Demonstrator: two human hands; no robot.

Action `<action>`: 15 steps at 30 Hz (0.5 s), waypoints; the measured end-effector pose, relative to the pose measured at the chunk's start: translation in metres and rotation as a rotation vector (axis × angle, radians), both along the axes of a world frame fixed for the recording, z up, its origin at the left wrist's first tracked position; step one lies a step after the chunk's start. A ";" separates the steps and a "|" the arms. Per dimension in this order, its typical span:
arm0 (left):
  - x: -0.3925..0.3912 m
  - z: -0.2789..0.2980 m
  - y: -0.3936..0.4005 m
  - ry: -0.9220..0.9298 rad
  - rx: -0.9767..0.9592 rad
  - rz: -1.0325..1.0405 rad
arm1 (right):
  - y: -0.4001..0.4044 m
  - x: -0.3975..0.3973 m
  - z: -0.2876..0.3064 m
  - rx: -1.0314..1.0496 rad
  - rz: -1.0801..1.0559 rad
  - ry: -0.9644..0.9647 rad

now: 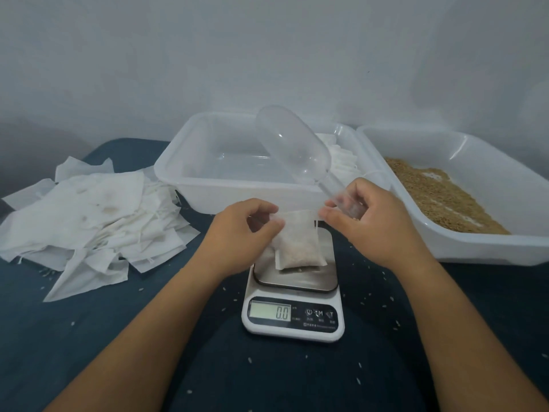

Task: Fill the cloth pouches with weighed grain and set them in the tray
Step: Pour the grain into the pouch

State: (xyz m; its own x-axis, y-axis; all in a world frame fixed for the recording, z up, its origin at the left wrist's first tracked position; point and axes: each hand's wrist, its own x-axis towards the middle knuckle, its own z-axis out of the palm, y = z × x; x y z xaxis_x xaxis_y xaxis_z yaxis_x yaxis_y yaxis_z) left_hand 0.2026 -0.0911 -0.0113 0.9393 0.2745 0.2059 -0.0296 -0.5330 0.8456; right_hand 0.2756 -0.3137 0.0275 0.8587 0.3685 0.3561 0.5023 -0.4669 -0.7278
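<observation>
Both hands (246, 224) (365, 218) pinch filled pouch (300, 248) w/ scoop (294, 147), maybe above scale (294, 295).

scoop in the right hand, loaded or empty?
Empty. The clear scoop in the right hand is tipped bowl-up over the tray, and its see-through bowl shows no grain inside.

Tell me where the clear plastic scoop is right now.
The clear scoop is mid-frame, its handle held in the right hand, bowl raised over the middle tray.
</observation>
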 end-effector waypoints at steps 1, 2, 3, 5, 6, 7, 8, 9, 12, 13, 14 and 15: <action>0.001 -0.001 0.002 0.010 -0.013 0.018 | -0.001 0.001 0.001 0.025 -0.015 0.003; 0.003 -0.002 0.005 0.016 -0.025 0.039 | -0.002 0.002 0.002 0.040 -0.033 0.002; 0.004 -0.004 0.007 0.021 -0.035 0.062 | -0.003 0.003 0.003 0.048 -0.057 -0.004; 0.007 -0.005 0.011 0.024 -0.057 0.110 | -0.006 0.007 0.004 0.057 -0.111 -0.010; 0.008 -0.006 0.013 0.022 -0.068 0.134 | -0.008 0.009 0.004 0.065 -0.133 -0.009; 0.009 -0.006 0.014 0.018 -0.076 0.156 | -0.010 0.011 0.004 0.076 -0.153 -0.011; 0.010 -0.006 0.016 0.012 -0.085 0.179 | -0.012 0.013 0.005 0.095 -0.168 -0.014; 0.010 -0.006 0.017 0.005 -0.099 0.203 | -0.014 0.015 0.005 0.115 -0.181 -0.020; 0.012 -0.008 0.020 -0.004 -0.147 0.253 | -0.019 0.020 0.005 0.182 -0.210 -0.017; 0.013 -0.008 0.020 -0.003 -0.156 0.257 | -0.020 0.021 0.005 0.206 -0.216 -0.011; 0.013 -0.009 0.021 -0.001 -0.161 0.258 | -0.021 0.022 0.005 0.224 -0.225 -0.006; 0.013 -0.009 0.021 0.002 -0.161 0.259 | -0.022 0.023 0.005 0.239 -0.232 -0.005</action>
State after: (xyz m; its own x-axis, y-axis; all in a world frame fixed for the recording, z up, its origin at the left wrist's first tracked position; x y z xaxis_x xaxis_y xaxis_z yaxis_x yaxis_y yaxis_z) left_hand 0.2154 -0.0703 -0.0203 0.8341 0.5339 0.1388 0.0910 -0.3814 0.9199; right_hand 0.2985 -0.3357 0.0323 0.9081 0.0693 0.4130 0.4062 -0.3857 -0.8284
